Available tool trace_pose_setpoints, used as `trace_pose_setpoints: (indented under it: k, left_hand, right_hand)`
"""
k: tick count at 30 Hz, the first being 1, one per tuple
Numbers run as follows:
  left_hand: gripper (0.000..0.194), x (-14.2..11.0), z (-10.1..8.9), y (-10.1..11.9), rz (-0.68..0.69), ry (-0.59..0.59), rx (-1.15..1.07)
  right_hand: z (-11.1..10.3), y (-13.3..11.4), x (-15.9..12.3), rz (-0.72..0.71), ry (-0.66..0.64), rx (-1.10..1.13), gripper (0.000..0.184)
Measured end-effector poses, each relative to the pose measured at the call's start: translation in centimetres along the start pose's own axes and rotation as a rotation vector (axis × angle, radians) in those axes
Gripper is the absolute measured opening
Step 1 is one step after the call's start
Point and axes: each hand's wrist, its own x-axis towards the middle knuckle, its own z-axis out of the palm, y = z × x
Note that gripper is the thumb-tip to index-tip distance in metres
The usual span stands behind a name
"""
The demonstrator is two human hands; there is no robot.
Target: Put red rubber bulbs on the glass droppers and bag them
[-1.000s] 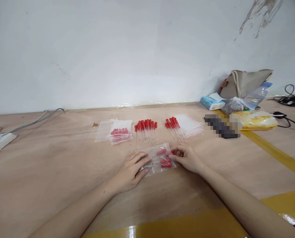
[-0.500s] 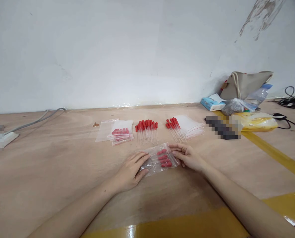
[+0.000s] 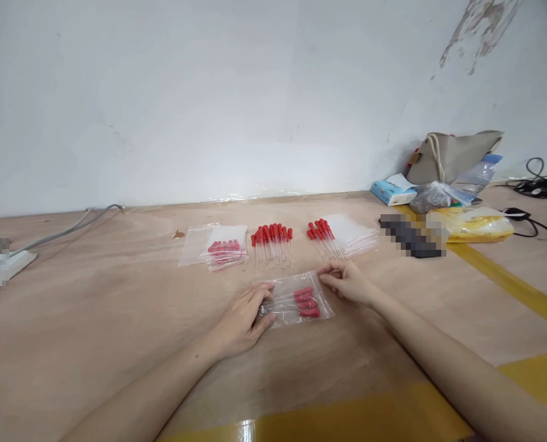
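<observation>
A clear zip-lock bag lies flat on the wooden table in front of me. Inside it, several droppers with red rubber bulbs point their bulbs to the right. My left hand grips the bag's left end between thumb and fingers. At the far right corner of the bag, the fingertips of my right hand are pinched on its edge. Beyond the bag lie a larger bunch of loose droppers and a smaller bunch.
Filled bags are stacked at the left, and flat zip bags lie at the right. Farther right are a blue tissue box, a yellow pack, a grey bag and black cables. A grey cable runs along the left.
My right hand has shifted slightly away from me along the bag's right edge. The bag now lies flatter, and the droppers inside show more plainly. My left hand has barely moved.
</observation>
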Motion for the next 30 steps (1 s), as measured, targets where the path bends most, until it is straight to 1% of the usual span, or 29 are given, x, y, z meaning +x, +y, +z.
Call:
trace_pose_setpoints:
  k: [2,4,5,7,9,13,15,17,19,26,30]
  left_hand:
    - [0.014,-0.1,0.0,-0.1,-0.012,-0.011,-0.006]
    - [0.016,-0.1,0.1,-0.2,-0.017,-0.016,-0.012]
    - [0.017,-0.1,0.1,-0.3,-0.018,-0.017,-0.014]
    - [0.015,-0.2,0.3,-0.4,-0.016,-0.013,-0.016]
    - [0.015,-0.2,0.4,-0.4,-0.012,-0.007,-0.013]
    - [0.016,-0.2,0.5,-0.5,-0.001,-0.002,-0.007]
    - [0.017,-0.2,0.4,-0.4,0.004,-0.008,0.0]
    - [0.018,-0.2,0.4,-0.4,0.005,-0.012,0.006]
    - [0.018,-0.2,0.4,-0.4,0.004,-0.011,0.008]
    - [0.018,-0.2,0.5,-0.5,0.011,0.001,0.014]
    - [0.018,-0.2,0.5,-0.5,0.018,0.005,0.017]
  right_hand:
    - [-0.8,-0.1,1.6,-0.104,0.216,-0.222,0.016]
    - [-1.4,-0.5,3.4,-0.165,0.347,-0.454,0.014]
    - [-1.6,-0.8,4.2,-0.161,0.394,-0.548,0.015]
    - [-1.6,-1.5,5.5,-0.081,0.471,-0.682,0.018]
    - [-1.4,-1.9,6.4,0.031,0.55,-0.738,0.021]
    - [-1.7,-1.9,7.4,0.145,0.703,-0.696,0.029]
    - [-2.2,-1.7,7.7,0.227,0.679,-0.653,0.031]
    - [-2.5,-1.5,7.9,0.301,0.596,-0.603,0.03]
    - [-2.5,-1.3,8.0,0.322,0.539,-0.548,0.027]
    - [-1.4,-1.1,8.3,0.225,0.539,-0.416,0.02]
    - [-1.6,-1.4,8.7,0.147,0.529,-0.367,0.018]
